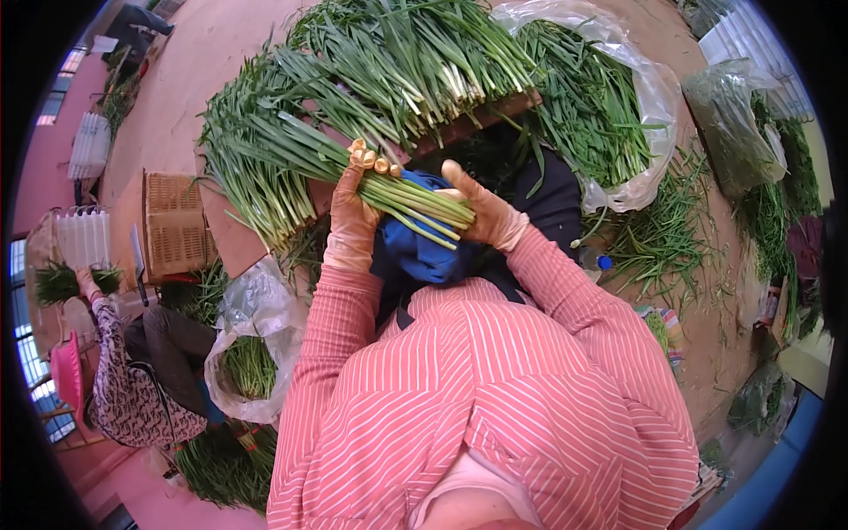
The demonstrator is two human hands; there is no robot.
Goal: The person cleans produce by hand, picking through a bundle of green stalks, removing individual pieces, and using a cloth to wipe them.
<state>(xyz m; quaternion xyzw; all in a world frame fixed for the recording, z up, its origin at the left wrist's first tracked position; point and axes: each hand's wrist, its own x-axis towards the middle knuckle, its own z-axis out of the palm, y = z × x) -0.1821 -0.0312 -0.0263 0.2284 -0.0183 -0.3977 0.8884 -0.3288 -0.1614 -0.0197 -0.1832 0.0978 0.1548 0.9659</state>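
Note:
A bunch of long leafy green stalks [411, 199] lies slantwise across my lap. My left hand [351, 202], in a tan-coated work glove, is wrapped around it with the fingertips over the top. The cut ends point toward my right hand [489, 211], gloved too, whose palm side rests against them. Its thumb stands away from the stalks and its other fingers are partly hidden behind them. Blue cloth [421, 255] shows below the bunch. Just beyond my hands, heaps of similar greens [397, 73] lie on a brown board [493, 116].
An open plastic bag [656, 99] of greens stands at right, with loose leaves [669, 232] and a blue-capped bottle [599, 262] nearby. At left are another bag [225, 371], a wicker basket [175, 222], a knife [138, 255] and a co-worker [146, 397] holding greens.

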